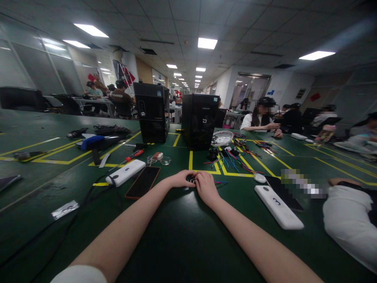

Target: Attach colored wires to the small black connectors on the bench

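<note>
Near the middle of the green table, my left hand [181, 179] and my right hand [206, 188] meet around a small black part [191, 179]. Fingers of both hands are closed on it, and they cover most of it, so its exact kind is hidden. Red and blue wires [221, 182] stick out to the right beyond my right hand. Just past my hands lies a pile of black parts with coloured wires [226, 157]. A dark phone with an orange edge [143, 182] rests left of my left hand.
Two black computer towers [151, 114] stand at the back. White power banks [126, 173] lie on both sides, with glasses [159, 158], a red screwdriver [134, 155] and a white basket [222, 138] farther back. A neighbour's white sleeve [347, 220] reaches in at right.
</note>
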The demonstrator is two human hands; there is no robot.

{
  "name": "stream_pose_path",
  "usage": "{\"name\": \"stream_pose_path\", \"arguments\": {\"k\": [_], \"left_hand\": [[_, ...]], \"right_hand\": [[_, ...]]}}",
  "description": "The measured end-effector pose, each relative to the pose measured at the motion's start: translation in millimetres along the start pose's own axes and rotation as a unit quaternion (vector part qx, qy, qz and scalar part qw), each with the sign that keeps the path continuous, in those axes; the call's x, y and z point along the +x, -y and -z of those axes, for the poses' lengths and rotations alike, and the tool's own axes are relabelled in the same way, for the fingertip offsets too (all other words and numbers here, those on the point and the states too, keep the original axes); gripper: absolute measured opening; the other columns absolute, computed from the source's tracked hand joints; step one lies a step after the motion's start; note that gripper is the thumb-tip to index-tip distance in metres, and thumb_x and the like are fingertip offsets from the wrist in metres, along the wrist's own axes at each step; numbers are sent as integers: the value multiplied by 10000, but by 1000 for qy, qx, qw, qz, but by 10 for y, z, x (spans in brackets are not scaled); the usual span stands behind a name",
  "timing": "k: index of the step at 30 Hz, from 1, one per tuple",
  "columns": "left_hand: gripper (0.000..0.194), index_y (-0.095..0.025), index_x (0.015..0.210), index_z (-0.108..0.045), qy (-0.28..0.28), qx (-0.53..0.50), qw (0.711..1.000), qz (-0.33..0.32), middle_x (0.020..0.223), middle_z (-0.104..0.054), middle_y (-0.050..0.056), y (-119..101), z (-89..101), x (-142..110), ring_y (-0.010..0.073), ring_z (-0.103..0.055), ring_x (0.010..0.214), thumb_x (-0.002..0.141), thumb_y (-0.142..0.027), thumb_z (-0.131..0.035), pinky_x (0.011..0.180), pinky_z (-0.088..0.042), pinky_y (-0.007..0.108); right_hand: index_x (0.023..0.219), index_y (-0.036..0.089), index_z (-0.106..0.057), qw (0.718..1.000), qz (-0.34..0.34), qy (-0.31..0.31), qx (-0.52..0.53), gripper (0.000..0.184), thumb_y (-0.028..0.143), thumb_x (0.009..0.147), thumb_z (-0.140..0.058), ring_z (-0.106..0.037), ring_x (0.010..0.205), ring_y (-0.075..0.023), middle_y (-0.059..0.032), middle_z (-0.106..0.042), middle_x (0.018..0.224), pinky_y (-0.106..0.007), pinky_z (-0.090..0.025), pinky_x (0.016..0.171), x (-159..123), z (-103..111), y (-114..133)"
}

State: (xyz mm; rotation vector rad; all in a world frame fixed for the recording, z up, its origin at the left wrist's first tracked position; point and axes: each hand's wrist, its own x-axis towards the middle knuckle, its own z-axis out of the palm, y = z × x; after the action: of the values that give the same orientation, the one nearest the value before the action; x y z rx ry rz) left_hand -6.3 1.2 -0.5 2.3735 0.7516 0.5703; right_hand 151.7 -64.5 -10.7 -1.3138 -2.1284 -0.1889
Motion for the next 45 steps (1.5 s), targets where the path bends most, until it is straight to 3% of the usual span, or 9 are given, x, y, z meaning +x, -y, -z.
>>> {"name": "stream_pose_path", "arguments": {"k": [10,13,17,19,22,27,31,36,45], "left_hand": [[438,-141,1063,-562,-2,8,1000,8,1039,-594,67,-20,5,-10,217,-539,956,672,-314,-655,842,-403,305],[411,-141,1047,-573,-4,-6,1000,1,1049,-600,66,17,-9,-2,212,-541,965,670,-283,-650,864,-397,303],[426,-140,1062,-570,-5,-10,1000,16,1095,-590,74,78,-19,5,216,-524,1022,650,-213,-648,911,-374,305],[437,-151,1073,-566,-4,-11,1000,22,1114,-582,70,98,-21,4,215,-515,1042,650,-217,-652,927,-364,308],[446,-153,1085,-561,-4,-14,1000,17,1129,-575,73,90,-19,-3,217,-508,1056,660,-249,-659,936,-356,314],[431,-165,1063,-573,-2,-17,999,28,1075,-592,58,5,0,-20,210,-534,992,670,-310,-672,885,-386,308],[410,-173,1047,-578,0,-12,1000,23,1056,-593,47,-19,9,-25,206,-532,980,673,-315,-672,871,-388,306],[400,-175,1041,-574,2,-6,1000,25,1052,-590,43,-25,10,-23,198,-532,968,677,-311,-669,861,-391,300],[399,-161,1030,-572,-2,-18,1000,23,1041,-590,51,-32,3,-19,198,-539,952,666,-291,-673,856,-396,302]], "right_hand": [[879,162,-516,998,-32,-50,27,148,162,846,-371,-451,937,-201,-90,-535,941,-353,-336,831,22,49,-2],[865,167,-529,999,24,-26,28,136,187,846,-395,-458,889,-193,-79,-539,902,-342,-348,801,2,118,37],[825,178,-544,988,139,56,43,111,191,826,-433,-468,818,-171,-54,-545,818,-307,-368,754,-57,158,127],[801,181,-547,982,166,80,48,86,214,812,-468,-472,815,-171,-48,-548,803,-303,-372,749,-73,159,155],[820,180,-551,987,137,59,55,87,238,808,-487,-481,823,-176,-50,-556,821,-310,-374,751,-56,162,120],[925,168,-558,999,7,-19,33,156,154,801,-463,-484,835,-175,-59,-546,855,-308,-380,754,0,163,-135],[848,183,-590,1000,16,14,8,109,167,790,-500,-482,830,-169,-46,-533,840,-302,-379,748,10,140,-293],[832,177,-577,999,36,29,-23,103,153,807,-480,-464,815,-171,-50,-526,838,-307,-374,744,10,117,-279],[798,163,-511,998,-12,-28,48,158,94,820,-370,-451,808,-176,-59,-479,827,-307,-395,745,23,61,-230]]}}
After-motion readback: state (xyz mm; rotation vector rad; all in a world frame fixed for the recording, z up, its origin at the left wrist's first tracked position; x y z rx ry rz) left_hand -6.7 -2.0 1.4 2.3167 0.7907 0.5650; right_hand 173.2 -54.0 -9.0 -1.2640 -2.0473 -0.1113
